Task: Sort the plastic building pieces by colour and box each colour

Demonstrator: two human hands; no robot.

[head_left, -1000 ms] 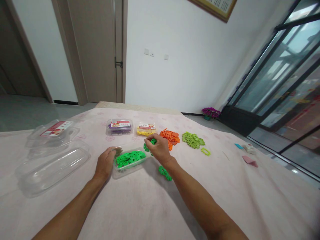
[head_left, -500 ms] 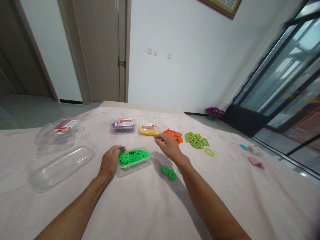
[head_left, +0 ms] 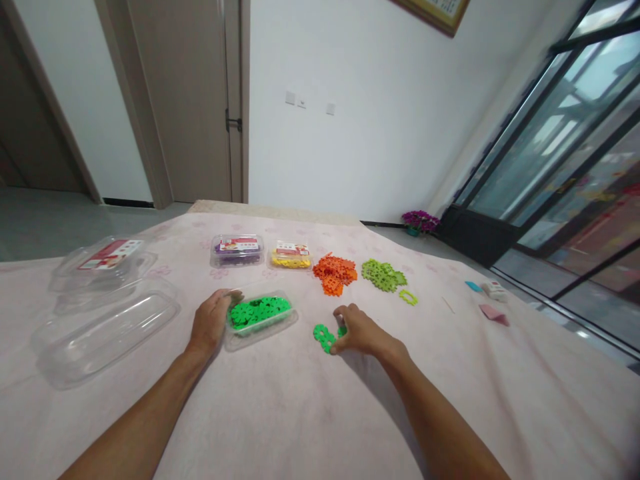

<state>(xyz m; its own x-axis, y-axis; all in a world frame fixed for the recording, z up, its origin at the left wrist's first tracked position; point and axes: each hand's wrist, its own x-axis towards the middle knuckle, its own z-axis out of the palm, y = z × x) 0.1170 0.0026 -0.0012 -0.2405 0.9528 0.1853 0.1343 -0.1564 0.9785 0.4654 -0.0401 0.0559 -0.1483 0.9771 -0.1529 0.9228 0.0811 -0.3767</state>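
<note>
My left hand (head_left: 210, 322) grips the left end of a clear plastic box (head_left: 261, 339), which is filled with green snowflake discs (head_left: 261, 311). To the right of the box, a few more green discs (head_left: 324, 337) lie loose on the cloth. My right hand (head_left: 358, 330) reaches down over them, its thumb and forefinger curved and apart. The thumb tip is close by a loose disc, and another one shows between the fingers. Whether the fingertips touch them I cannot tell.
Behind stand closed boxes of purple pieces (head_left: 239, 251) and yellow pieces (head_left: 291, 257). Orange pieces (head_left: 334, 272) and lime-green pieces (head_left: 384, 275) lie in piles. A clear empty tray (head_left: 107, 337) and a labelled clear container (head_left: 103, 263) are at left. A pink scrap (head_left: 494, 315) lies far right.
My right hand has moved from beyond the box, near the orange pile, back toward me and down to the loose green discs. My left hand stays on the box. The view has shifted slightly.
</note>
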